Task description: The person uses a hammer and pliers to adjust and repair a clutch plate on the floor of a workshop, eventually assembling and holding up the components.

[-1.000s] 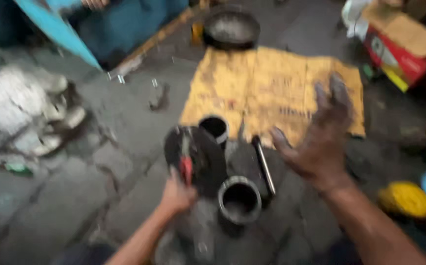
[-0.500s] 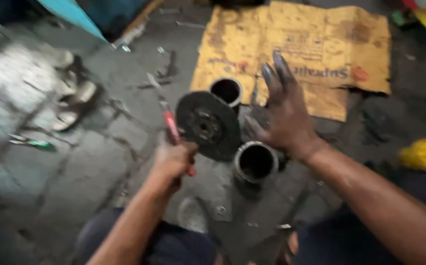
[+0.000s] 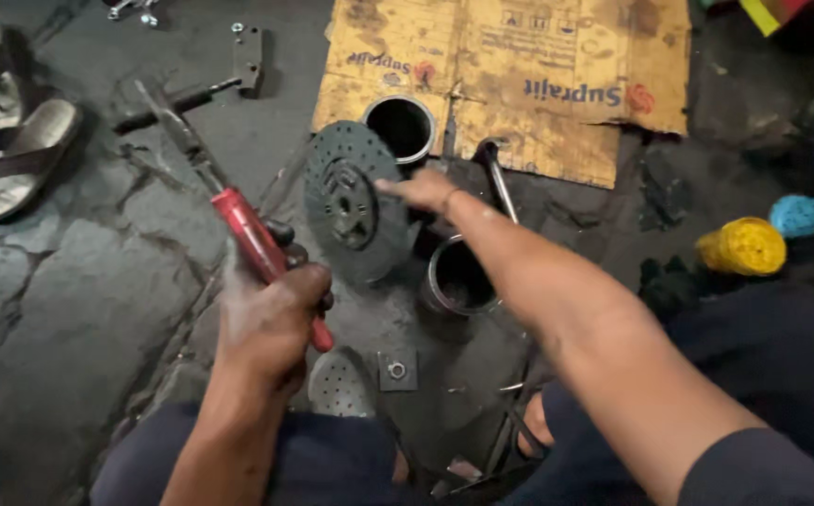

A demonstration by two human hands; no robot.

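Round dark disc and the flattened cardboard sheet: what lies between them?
In the head view, a metal cylinder sleeve stands between the disc and the cardboard, overlapping the cardboard's near edge.

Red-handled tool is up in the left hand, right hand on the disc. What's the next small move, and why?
Probably lower the red-handled tool to the hub of the disc. The left hand grips it raised, clear of the disc, while the right hand props the disc upright.

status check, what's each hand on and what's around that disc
Left hand gripping red-handled tool. Right hand on upright round disc. Two metal sleeves close beside disc, cardboard behind.
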